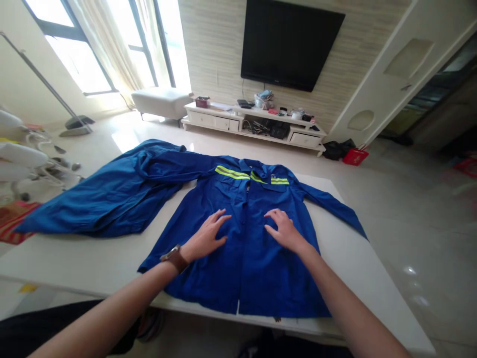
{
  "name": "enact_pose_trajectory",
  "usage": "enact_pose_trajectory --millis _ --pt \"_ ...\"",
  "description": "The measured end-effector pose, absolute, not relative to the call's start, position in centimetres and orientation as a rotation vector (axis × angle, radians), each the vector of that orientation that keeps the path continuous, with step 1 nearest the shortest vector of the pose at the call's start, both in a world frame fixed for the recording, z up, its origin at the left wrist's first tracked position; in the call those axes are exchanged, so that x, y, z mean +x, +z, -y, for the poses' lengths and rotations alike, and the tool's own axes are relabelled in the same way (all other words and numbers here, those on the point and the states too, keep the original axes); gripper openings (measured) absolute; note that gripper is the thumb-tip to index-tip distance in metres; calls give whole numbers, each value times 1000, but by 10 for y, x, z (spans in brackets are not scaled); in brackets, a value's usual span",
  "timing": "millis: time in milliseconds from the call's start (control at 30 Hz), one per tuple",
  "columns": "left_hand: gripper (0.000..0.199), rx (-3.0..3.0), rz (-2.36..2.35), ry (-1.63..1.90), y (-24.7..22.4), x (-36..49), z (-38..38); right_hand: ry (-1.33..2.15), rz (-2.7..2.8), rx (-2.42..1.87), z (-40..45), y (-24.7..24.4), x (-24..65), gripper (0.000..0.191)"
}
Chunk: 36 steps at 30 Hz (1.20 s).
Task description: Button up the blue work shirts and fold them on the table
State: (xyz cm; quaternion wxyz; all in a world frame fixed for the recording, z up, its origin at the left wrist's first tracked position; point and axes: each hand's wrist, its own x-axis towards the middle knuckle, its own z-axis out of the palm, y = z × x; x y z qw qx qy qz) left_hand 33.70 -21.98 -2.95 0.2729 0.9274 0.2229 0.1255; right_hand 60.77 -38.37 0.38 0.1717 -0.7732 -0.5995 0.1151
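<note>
A blue work jacket (219, 258) with yellow-and-grey reflective strips across the chest lies spread on a white table (357, 278), front side up, collar at the far end. Its right-hand sleeve in view stretches out over the table. My left hand (208, 236), with a watch on the wrist, is over the left front panel, fingers apart and holding nothing. Over the other panel is my right hand (283, 229), likewise with spread fingers and nothing in them. Whether either hand touches the cloth, I cannot tell. More blue clothing (108, 194) lies rumpled on the table's left side.
Beyond the table stand a white TV cabinet (216, 119) with small items on it and a white bench (162, 102). A red bag (356, 156) sits on the floor at the right. At the left are white chairs (22, 154) and a dustpan (79, 124).
</note>
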Motion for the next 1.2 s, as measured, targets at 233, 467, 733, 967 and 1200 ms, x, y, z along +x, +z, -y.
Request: enact_pose_trajectory --millis 233,467,733,967,1200 --pt "75 2571 -431 196 -52 254 320 833 1960 -1880 451 10 525 39" --pt "77 2686 -446 289 -63 251 334 858 2172 -1906 461 -8 497 66" --pt "86 2771 -435 275 -64 252 338 673 2193 -1914 476 -4 499 58" --pt "72 2748 -484 270 -61 256 341 698 2153 -1887 480 -7 498 22" --pt "84 2757 -446 245 -60 254 341 -495 871 -1772 502 70 553 34"
